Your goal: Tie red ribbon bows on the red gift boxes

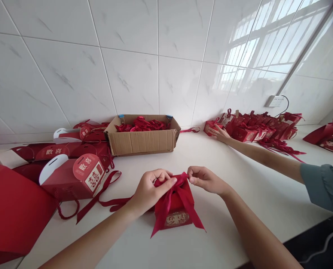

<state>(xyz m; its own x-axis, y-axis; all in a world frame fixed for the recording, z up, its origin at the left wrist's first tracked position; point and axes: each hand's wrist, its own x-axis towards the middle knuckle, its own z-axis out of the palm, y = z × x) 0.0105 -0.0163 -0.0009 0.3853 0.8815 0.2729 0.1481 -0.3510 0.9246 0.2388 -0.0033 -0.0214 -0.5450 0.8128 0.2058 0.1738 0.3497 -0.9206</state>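
Ribbon (166,200) in glossy crimson makes a bow atop a small red box (181,209), its two tails splayed down the front beside a round gold emblem (177,219). The box sits on the white counter (214,231), between the hands. The left hand (152,188) pinches the bow's left side; the right hand (207,181) has thumb and forefinger closed on its right side.

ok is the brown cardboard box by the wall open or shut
Open: the brown cardboard box has nothing covering its top, and a heap of shiny red ribbons shows inside.
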